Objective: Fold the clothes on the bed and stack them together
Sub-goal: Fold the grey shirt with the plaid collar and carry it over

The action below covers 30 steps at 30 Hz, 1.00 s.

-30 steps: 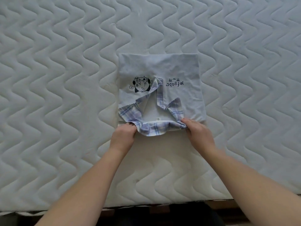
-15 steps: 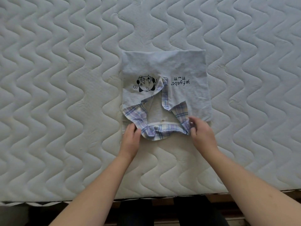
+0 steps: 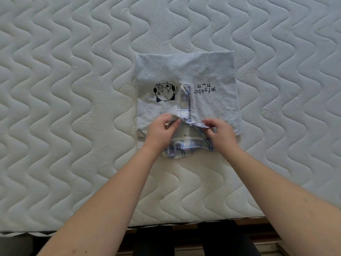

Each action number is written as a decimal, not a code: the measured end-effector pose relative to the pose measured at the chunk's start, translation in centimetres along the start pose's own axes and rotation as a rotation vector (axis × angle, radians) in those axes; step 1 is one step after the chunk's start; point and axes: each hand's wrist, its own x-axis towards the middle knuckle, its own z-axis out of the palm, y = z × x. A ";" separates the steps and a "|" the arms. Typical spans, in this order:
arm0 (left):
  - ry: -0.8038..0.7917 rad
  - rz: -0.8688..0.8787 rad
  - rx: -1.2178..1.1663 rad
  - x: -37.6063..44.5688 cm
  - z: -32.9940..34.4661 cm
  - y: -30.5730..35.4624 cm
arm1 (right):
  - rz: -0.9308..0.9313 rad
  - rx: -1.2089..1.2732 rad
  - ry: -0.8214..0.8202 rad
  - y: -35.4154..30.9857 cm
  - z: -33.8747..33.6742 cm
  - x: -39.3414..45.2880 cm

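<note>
Closing collar: both hands moved up from plaid collar's near corners to neckline. Left hand fingers pinch left flap, right hand fingers pinch right flap of plaid collar. Folded shirt lies frame centre on bed. Placket now straighter; likely final tidy, no other clothes visible to stack.

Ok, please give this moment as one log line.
step: tidy collar | left hand: pinches collar | right hand: pinches collar | shirt: folded on mattress

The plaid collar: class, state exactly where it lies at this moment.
In the head view the plaid collar lies just right of centre, at the near edge of the folded light-blue shirt, between the left hand and right hand.
</note>
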 end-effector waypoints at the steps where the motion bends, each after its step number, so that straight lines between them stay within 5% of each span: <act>1: -0.065 0.072 0.121 0.3 0.5 0.2 | -0.022 -0.015 -0.006 0.0 0.0 -0.1; 5: -0.255 0.125 0.566 1.1 1.8 0.6 | -0.006 0.009 -0.045 0.3 -0.3 -0.8; 9: -0.145 0.134 0.526 1.0 0.7 -0.2 | 0.003 0.055 0.033 1.0 -1.0 -1.5; 13: -0.089 0.153 0.499 0.2 -0.2 -1.4 | 0.153 0.384 0.243 1.3 -1.1 -2.0; 19: -0.241 0.359 0.631 0.0 0.6 -1.3 | 0.314 0.670 0.435 1.5 -1.2 -2.4; 23: -0.357 0.329 0.759 0.3 1.4 -1.4 | 0.301 0.730 0.454 1.1 -1.1 -2.5; 26: -0.320 0.266 0.710 0.4 1.5 -1.2 | 0.117 0.594 0.329 0.9 -0.8 -2.7; 30: -0.311 0.226 0.609 0.3 0.8 -1.0 | -0.284 -0.028 -0.154 1.0 -0.2 -2.1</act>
